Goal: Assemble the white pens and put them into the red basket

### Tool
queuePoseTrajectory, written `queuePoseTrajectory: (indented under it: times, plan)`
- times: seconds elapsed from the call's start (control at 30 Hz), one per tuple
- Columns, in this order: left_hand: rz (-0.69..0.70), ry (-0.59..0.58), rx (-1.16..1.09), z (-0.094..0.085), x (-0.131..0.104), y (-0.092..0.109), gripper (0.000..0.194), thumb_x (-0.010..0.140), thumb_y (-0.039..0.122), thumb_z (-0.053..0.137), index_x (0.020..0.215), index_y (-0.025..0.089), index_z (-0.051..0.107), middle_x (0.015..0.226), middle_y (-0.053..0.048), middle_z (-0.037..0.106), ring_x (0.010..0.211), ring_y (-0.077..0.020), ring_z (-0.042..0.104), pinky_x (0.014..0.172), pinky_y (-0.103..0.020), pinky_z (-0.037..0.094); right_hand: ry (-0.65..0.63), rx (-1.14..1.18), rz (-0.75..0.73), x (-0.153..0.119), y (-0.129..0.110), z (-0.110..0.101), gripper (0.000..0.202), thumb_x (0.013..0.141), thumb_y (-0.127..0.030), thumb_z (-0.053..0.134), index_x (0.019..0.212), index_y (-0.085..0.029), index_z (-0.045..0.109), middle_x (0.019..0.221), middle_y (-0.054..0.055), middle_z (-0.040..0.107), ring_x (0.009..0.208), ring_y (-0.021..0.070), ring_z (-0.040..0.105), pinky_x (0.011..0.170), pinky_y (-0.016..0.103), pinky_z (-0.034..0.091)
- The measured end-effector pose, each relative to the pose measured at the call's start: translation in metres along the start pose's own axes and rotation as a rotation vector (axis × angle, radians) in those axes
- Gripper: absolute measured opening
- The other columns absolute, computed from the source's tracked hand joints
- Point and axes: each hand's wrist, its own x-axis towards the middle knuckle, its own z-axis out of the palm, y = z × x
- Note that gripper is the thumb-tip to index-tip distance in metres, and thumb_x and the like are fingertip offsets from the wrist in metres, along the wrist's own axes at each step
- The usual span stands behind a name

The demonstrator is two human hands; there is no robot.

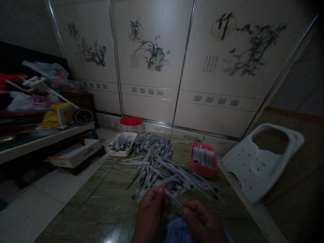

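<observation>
Between my two hands runs a thin pale pen-like stick (173, 198). My left hand (153, 206) pinches its upper left end, and my right hand (198, 216) grips its lower right end. Just beyond my fingers a large heap of similar clear and grey sticks (152, 152), some with dark tips, spreads over the green wood-grain table (106, 202). A white tray (120, 154) at the back left holds more short pieces. The red container (204, 170) at the back right holds pale sticks standing upright.
One loose stick (97, 185) lies at the table's left. A white plastic chair (263, 165) stands right. Behind are a red stool (131, 120) and sliding doors (152, 111). Left are a cluttered bench (76, 131) and an open box (78, 155). Blue cloth (179, 231) shows below my hands.
</observation>
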Motion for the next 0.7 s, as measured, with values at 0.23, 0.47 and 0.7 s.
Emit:
queuePoseTrajectory:
  times: [0.23, 0.47, 0.7]
  plan:
    - [0.068, 0.117, 0.051, -0.009, 0.004, 0.011, 0.04, 0.076, 0.051, 0.081, 0.1, 0.019, 0.072, 0.076, 0.0, 0.071, 0.071, -0.0156, 0.067, 0.067, -0.024, 0.051, -0.12, -0.085, 0.044, 0.003, -0.004, -0.009, 0.05, 0.084, -0.069, 0.058, 0.088, -0.021, 0.071, 0.057, -0.003, 0.059, 0.052, 0.0146, 0.053, 0.053, 0.025, 0.04]
    - [0.057, 0.056, 0.147, -0.009, 0.006, 0.02, 0.056, 0.077, 0.051, 0.079, 0.121, 0.019, 0.069, 0.101, -0.01, 0.079, 0.101, -0.0277, 0.074, 0.088, -0.037, 0.056, -0.199, -0.14, -0.001, 0.009, -0.004, -0.026, 0.034, 0.08, -0.055, 0.066, 0.077, -0.021, 0.067, 0.059, -0.003, 0.06, 0.054, 0.0137, 0.054, 0.054, 0.024, 0.039]
    - [0.121, 0.167, 0.287, -0.02, 0.015, 0.035, 0.056, 0.076, 0.058, 0.075, 0.118, 0.021, 0.069, 0.119, -0.013, 0.077, 0.123, -0.0351, 0.065, 0.108, -0.05, 0.046, 0.21, -0.214, -0.011, 0.034, -0.026, -0.069, 0.043, 0.086, -0.059, 0.058, 0.097, -0.02, 0.071, 0.073, 0.001, 0.07, 0.069, 0.0213, 0.067, 0.062, 0.028, 0.049]
